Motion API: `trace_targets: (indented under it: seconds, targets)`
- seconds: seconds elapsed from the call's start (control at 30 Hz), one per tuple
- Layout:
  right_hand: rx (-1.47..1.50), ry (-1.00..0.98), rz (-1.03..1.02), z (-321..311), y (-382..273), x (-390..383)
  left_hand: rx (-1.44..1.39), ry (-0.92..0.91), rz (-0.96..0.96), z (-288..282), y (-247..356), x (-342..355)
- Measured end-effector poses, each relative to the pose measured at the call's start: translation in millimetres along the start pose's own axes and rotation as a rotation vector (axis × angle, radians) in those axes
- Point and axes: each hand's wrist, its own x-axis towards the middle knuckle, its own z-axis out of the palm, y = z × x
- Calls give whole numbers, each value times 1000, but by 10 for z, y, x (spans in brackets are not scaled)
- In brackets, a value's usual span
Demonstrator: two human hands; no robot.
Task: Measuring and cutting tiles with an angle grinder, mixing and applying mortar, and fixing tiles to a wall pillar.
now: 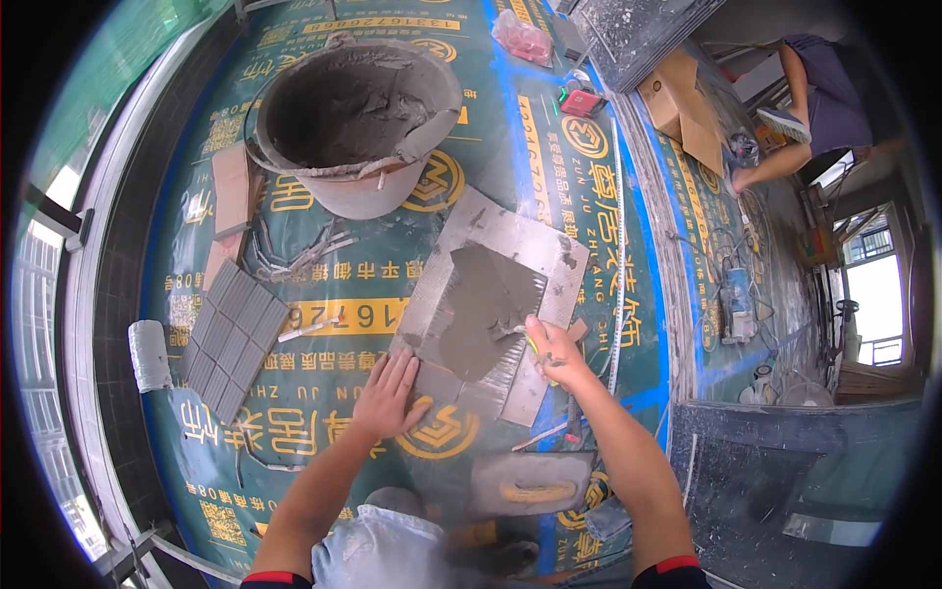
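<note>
A large grey-white tile (567, 257) lies at an angle on the green floor sheeting in front of me. Grey mortar (481, 304) covers its middle, with comb-like ridges along the edges of the patch. My right hand (555, 355) grips a trowel (531, 344) by its yellow-green handle. The trowel's metal shank reaches over the mortar's right part; its blade is hard to make out. At the tile's near left corner my left hand (389, 393) rests with fingers stretched out, holding nothing.
A bucket (368, 191) of mortar stands beyond the tile. Ribbed grey tiles (235, 329), a white roll (149, 355) and brown tile pieces (233, 187) lie left. A float (533, 483) is near my knees. Another person (829, 103) is at the far right, beside a cardboard box (684, 108).
</note>
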Motion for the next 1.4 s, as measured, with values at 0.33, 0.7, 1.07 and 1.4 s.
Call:
trace_targets:
  seconds: [0.33,0.7,1.07,1.4]
  targets:
    - [-263,-29,-143,715,-381,45,21,13,4,39,-7,2]
    - [-394,193,-298,353,-181,-447,9,68,-40,23,-47,-50]
    - [-250,-146,-160,1069,-304,-183,-28,295,-225,149,-17,17]
    - [-582,68,-74,497,499,-452,30,202,-162,73,-51,-40]
